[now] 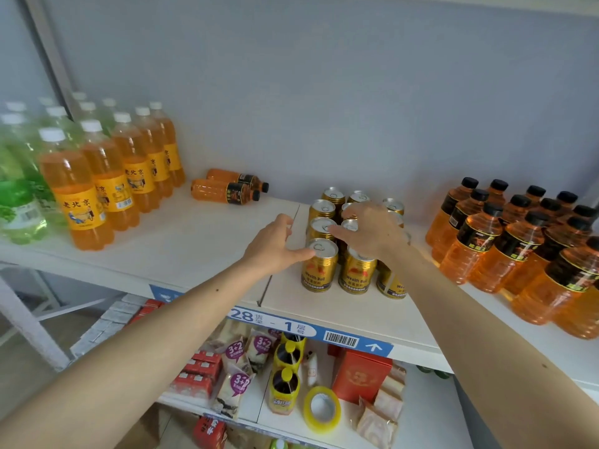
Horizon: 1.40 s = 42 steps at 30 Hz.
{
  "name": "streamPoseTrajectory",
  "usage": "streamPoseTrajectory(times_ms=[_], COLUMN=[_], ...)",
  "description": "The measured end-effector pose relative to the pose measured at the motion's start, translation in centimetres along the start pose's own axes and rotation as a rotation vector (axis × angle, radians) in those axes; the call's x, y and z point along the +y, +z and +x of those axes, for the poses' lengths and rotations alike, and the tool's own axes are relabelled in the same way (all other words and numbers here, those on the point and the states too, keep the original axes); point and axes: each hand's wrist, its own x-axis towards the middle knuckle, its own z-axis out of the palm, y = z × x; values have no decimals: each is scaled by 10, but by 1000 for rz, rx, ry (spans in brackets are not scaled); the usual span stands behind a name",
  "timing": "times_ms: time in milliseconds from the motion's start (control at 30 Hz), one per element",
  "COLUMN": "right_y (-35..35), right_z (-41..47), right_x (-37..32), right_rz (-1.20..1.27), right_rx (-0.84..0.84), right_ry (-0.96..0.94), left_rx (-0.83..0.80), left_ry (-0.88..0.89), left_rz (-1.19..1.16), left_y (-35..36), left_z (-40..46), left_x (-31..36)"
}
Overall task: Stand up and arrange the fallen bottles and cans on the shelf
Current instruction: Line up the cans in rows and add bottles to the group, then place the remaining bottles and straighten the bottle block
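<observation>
Seeing both hands at the gold cans [351,241] mid-shelf [201,241]. Cans are upright, packed in rows, pull-tab tops facing up.

Left hand [275,243]: fingers extended and relaxed, thumb touching the rim of the front-left can [319,265], palm flat against the left flank of the cluster. Not wrapped around anything, so I read it as open.

Right hand [372,231]: spread over the tops of the middle cans, fingers loosely splayed, fingertips resting on the lids. No grip that I can make out; looks open as well.

Two fallen bottles [228,186]: orange, black caps, lying on their sides near the back wall, left of the cans and well apart from both hands. They lie side by side, touching, caps pointing right.

Left end of shelf: upright orange bottles with yellow labels [107,176] and white caps, green bottles [19,196] beside them. Right end: block of upright black-capped orange bottles [518,244], just beside the cans.

Lower shelf: snack packets [238,377], red box [359,375], roll of yellow tape [322,409].
</observation>
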Motion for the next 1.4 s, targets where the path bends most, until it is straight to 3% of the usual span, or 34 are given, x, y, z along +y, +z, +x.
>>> streamPoseTrajectory(times_ms=[300, 667, 833, 1100, 1400], right_y=[36, 132, 172, 209, 223], right_z=[68, 168, 198, 224, 235], right_x=[-79, -153, -153, -147, -142], right_rz=[88, 320, 371, 768, 899], right_rx=[-9, -193, -234, -295, -221], right_ry=[-49, 291, 439, 606, 701], left_rx=[71, -15, 25, -76, 16], left_ry=[-34, 26, 2, -125, -297], left_rz=[40, 210, 6, -223, -35], left_y=[-71, -155, -156, -137, -122], left_z=[44, 136, 170, 204, 219], left_x=[-85, -206, -230, -255, -254])
